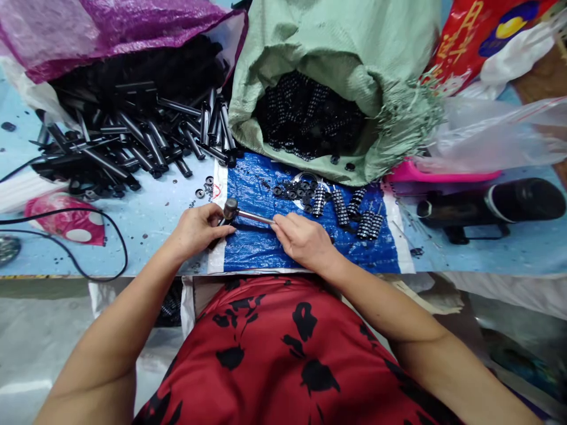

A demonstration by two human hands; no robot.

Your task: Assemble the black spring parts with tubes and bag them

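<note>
My right hand [303, 238] is closed round the thin metal handle of a small hammer [241, 213], whose grey head lies near my left hand. My left hand [198, 229] is pinched shut on a small black part that sits under the hammer head; I cannot make the part out. Both hands rest on a blue woven sheet [261, 245] at the table's near edge. Several black ribbed pieces [341, 208] and small black rings [300, 192] lie on the sheet just beyond my right hand.
A heap of black tubes [133, 139] spills from a purple bag [110, 29] at the back left. A green sack [336, 59] holds more black ribbed parts. A black cable [88, 227], a pink item [66, 221] and a black cylinder [509, 203] lie at the sides.
</note>
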